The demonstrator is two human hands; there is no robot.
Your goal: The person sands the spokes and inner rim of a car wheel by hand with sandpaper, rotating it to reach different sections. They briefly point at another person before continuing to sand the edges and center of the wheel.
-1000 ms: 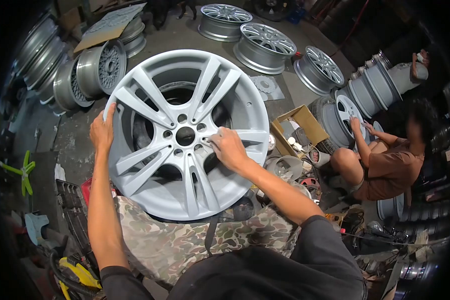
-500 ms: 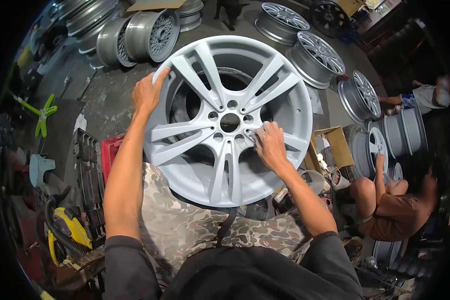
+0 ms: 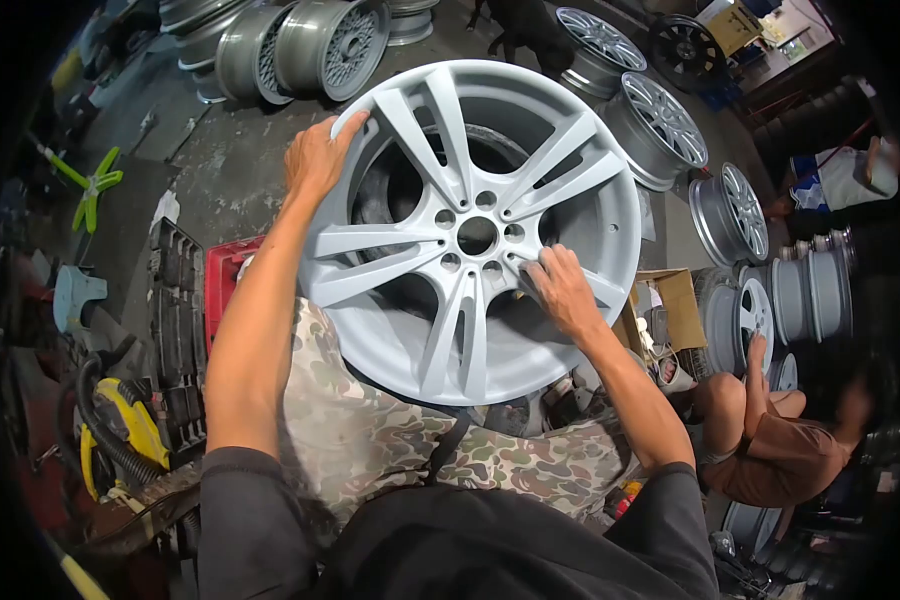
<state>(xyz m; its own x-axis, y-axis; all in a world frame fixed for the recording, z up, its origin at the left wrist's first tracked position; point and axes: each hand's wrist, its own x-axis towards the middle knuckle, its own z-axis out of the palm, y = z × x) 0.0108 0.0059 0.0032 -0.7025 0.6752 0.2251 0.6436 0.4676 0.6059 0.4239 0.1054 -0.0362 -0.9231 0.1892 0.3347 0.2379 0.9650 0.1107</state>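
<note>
A large pale grey alloy wheel rim (image 3: 410, 240) with paired spokes is tilted toward me above my lap. My left hand (image 3: 322, 155) is wrapped over its outer lip at the upper left. Near the hub, my right hand (image 3: 562, 285) lies on the lower right spoke, its fingers bent and pressed together against the metal. The fingertips look dusty grey; whatever they may hold is hidden. Part of a dark tyre (image 3: 395, 185) shows through the gaps between the spokes.
Several wheel rims (image 3: 660, 125) stand along the right and back, with lattice-faced rims (image 3: 342, 50) at the back left. A cardboard box (image 3: 682, 305) sits to the right. A co-worker (image 3: 770, 440) crouches there. A dark animal (image 3: 530, 30) stands behind. A yellow-black tool (image 3: 130, 425) lies left.
My right hand has shifted slightly down and outward along the lower right spoke. The view has moved a little, so the rim appears farther right. My left hand keeps its hold.
</note>
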